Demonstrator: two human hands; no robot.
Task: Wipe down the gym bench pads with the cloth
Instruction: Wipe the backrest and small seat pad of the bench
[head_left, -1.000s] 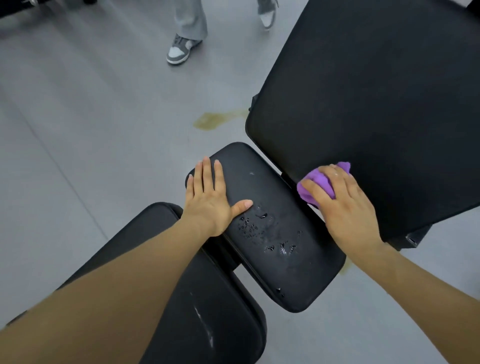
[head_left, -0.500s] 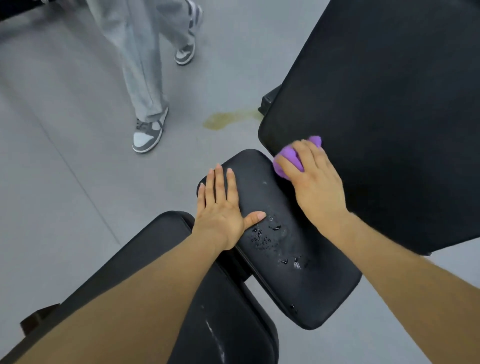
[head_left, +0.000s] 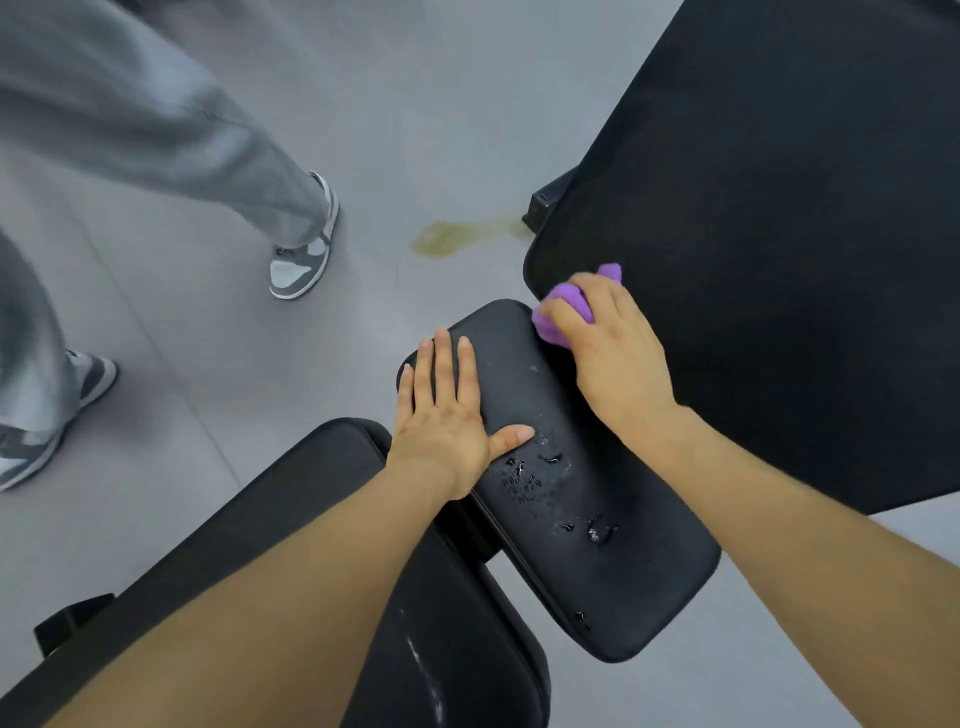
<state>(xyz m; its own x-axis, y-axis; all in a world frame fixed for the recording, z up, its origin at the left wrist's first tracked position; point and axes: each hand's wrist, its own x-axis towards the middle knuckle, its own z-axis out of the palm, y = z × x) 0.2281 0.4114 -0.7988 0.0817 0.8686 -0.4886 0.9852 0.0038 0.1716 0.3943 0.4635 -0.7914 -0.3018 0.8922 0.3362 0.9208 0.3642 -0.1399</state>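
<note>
A small black bench pad (head_left: 597, 545) lies across the middle, with water droplets near its centre. My left hand (head_left: 447, 415) rests flat on its left end, fingers straight. My right hand (head_left: 608, 348) grips a bunched purple cloth (head_left: 569, 312) and presses it at the pad's far corner, against the lower edge of the large black back pad (head_left: 779, 234). A third black pad (head_left: 457, 649) with white streaks sits under my left forearm.
A person in grey trousers and grey-white sneakers (head_left: 301, 265) stands on the grey floor at the left, with the other shoe (head_left: 52, 415) further left. A yellowish stain (head_left: 452, 236) marks the floor beside the frame foot (head_left: 545, 205).
My right hand slid the cloth leftward along the gap to the small pad's far corner. The person's legs came closer on the left. My left hand stayed flat.
</note>
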